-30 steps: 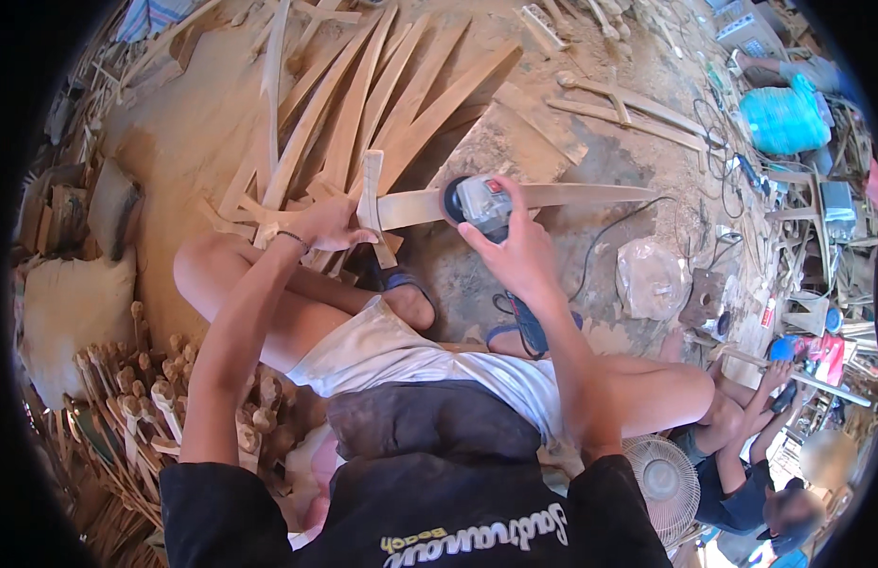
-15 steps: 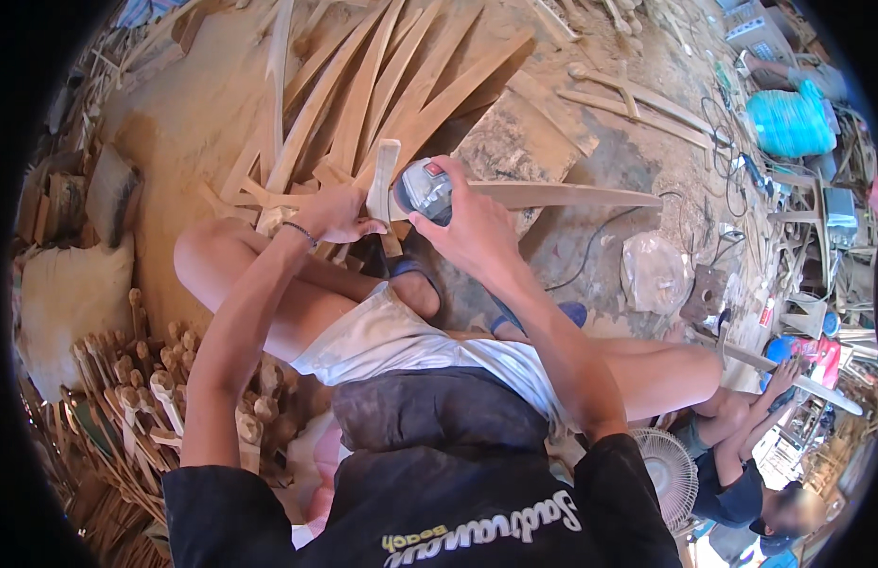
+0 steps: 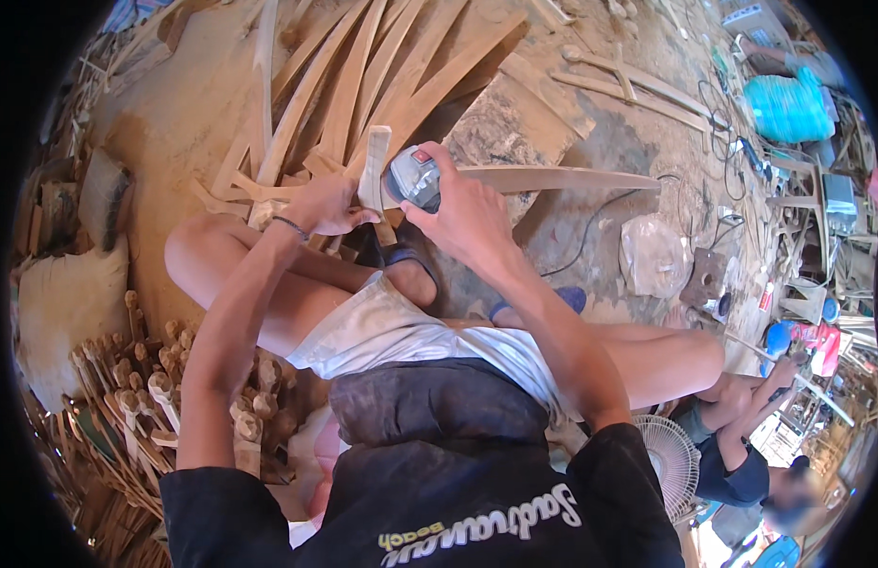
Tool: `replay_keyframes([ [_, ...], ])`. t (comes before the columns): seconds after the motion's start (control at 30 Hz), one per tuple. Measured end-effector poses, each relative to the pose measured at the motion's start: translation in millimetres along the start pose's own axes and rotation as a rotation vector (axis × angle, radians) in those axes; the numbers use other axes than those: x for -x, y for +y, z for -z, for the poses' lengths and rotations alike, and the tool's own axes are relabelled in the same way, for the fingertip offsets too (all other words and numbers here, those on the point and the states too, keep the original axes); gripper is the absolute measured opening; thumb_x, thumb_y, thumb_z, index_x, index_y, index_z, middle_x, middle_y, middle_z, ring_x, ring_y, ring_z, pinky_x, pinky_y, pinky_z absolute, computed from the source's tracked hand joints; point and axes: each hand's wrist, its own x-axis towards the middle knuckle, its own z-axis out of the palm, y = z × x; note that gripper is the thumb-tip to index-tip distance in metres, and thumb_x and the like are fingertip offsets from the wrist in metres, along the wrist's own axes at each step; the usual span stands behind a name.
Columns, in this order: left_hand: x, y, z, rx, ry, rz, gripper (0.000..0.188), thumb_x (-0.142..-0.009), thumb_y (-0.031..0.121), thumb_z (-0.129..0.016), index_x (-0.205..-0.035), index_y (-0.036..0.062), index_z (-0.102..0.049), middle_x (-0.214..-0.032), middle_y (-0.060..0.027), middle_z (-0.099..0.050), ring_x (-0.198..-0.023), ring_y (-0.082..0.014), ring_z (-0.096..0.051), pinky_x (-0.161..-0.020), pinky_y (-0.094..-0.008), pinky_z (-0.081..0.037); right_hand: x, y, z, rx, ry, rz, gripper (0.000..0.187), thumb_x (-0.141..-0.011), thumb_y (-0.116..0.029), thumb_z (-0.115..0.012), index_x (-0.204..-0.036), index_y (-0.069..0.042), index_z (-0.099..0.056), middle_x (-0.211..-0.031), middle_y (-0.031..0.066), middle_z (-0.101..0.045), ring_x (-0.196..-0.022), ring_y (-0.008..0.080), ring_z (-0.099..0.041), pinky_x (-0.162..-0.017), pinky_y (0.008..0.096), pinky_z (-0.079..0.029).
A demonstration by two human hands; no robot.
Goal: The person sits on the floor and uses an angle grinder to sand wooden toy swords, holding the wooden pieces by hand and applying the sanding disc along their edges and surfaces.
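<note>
A wooden sword (image 3: 571, 178) lies across in front of me, its long pale blade pointing right and its curved crossguard (image 3: 374, 161) upright near the middle. My left hand (image 3: 327, 204) is closed round its handle, just left of the crossguard; the fingers largely hide the grip. In my right hand (image 3: 472, 222) is a grey hand-held power sander (image 3: 415, 178), its dark round face turned left against or very near the crossguard; contact cannot be made out for certain. The sander covers the start of the blade.
Long wooden blade pieces (image 3: 363, 85) lie fanned out ahead. Bundled carved handles (image 3: 164, 388) stand at my left. A dark cable (image 3: 590, 237) runs over the floor. At the lower right are a fan (image 3: 664, 464) and a co-worker (image 3: 737, 469) holding a long piece.
My hands, the sword and the sander have shifted slightly left and up in the picture, with the view itself moving a little. The co-worker's long piece has turned. Both my grips stay the same.
</note>
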Motion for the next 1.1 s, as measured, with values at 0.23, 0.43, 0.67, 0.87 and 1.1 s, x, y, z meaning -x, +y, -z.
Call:
replay_keyframes([
  [0.23, 2.8, 11.9, 7.5, -0.016, 0.019, -0.019, 0.044, -0.096, 0.048, -0.088, -0.12, 0.0117, -0.083, -0.084, -0.0226, -0.078, -0.083, -0.0462, -0.075, -0.076, -0.0531, -0.059, 11.8, 38.7, 17.8, 0.029, 0.05, -0.087, 0.072, -0.094, -0.042, -0.086, -0.154, -0.026, -0.05, -0.101, 0.0277, -0.082, -0.101, 0.0524, -0.079, -0.091, 0.064, -0.06],
  [0.43, -1.0, -5.1, -0.3, -0.032, -0.009, -0.011, 0.046, -0.096, 0.045, -0.089, -0.124, 0.0094, -0.079, -0.08, -0.0209, -0.076, -0.076, -0.0438, -0.073, -0.073, -0.0501, -0.058, 20.3, 92.4, 45.3, 0.046, 0.089, -0.238, 0.075, -0.093, -0.047, -0.086, -0.155, -0.026, -0.05, -0.115, 0.0276, -0.082, -0.112, 0.0518, -0.078, -0.099, 0.0586, -0.06],
  [0.67, -11.3, -1.2, -2.4, -0.027, 0.024, -0.015, 0.054, -0.095, 0.046, -0.09, -0.131, 0.0068, -0.078, -0.088, -0.0204, -0.08, -0.076, -0.0419, -0.077, -0.074, -0.049, -0.06, 31.2, 197.2, 84.1, 0.132, 0.241, -0.433, 0.082, -0.092, -0.053, -0.086, -0.161, -0.028, -0.049, -0.125, 0.0253, -0.081, -0.118, 0.0482, -0.078, -0.1, 0.0551, -0.06],
  [0.87, -26.9, -8.9, 23.2, 0.315, -0.281, 0.224, 0.063, -0.096, 0.047, -0.088, -0.141, 0.0052, -0.073, -0.102, -0.0198, -0.083, -0.088, -0.0421, -0.079, -0.083, -0.0486, -0.061, 44.4, 212.3, 92.2, 0.044, 0.358, -0.389, 0.083, -0.092, -0.05, -0.088, -0.161, -0.024, -0.049, -0.127, 0.0298, -0.079, -0.118, 0.0502, -0.077, -0.099, 0.056, -0.059],
  [1.1, -19.4, 20.9, 43.8, -0.108, -0.041, 0.114, 0.065, -0.084, 0.058, -0.094, -0.128, 0.0114, -0.082, -0.114, -0.0186, -0.085, -0.103, -0.0427, -0.081, -0.093, -0.0496, -0.063, 23.0, 91.5, 53.1, -0.027, 0.141, -0.247, 0.08, -0.095, -0.055, -0.082, -0.16, -0.026, -0.045, -0.111, 0.0267, -0.082, -0.106, 0.0511, -0.079, -0.094, 0.0566, -0.061],
])
